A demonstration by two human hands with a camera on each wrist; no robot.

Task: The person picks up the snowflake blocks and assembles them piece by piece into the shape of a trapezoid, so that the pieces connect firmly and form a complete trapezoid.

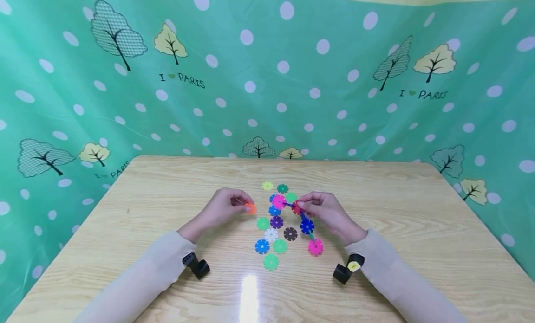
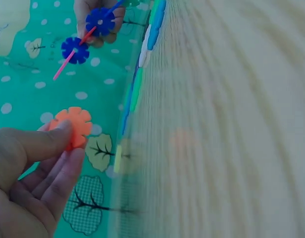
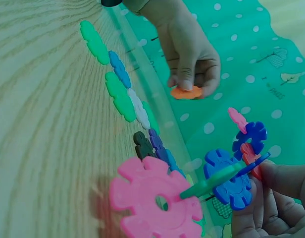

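Note:
My left hand (image 1: 220, 209) pinches an orange notched plastic disc (image 2: 79, 124) between thumb and fingers, held up over the table. Opposite it, my right hand (image 1: 328, 212) holds a chain of similar discs slotted into each other at angles. Its fingers are at the red disc (image 3: 251, 159) near the chain's middle. One end of the chain is a pink disc (image 1: 316, 247), joined through a green disc (image 3: 212, 179) to a blue disc (image 1: 307, 226). Toward the left hand, the other end is another pink disc (image 1: 279, 202). A gap separates the orange disc from the chain.
Several loose discs lie flat between the hands, among them a white disc (image 1: 271, 235), a dark brown disc (image 1: 290, 234), a purple disc (image 1: 276, 222) and a yellow disc (image 1: 267, 186). A green dotted cloth (image 1: 267, 95) hangs behind the wooden table (image 1: 175, 174).

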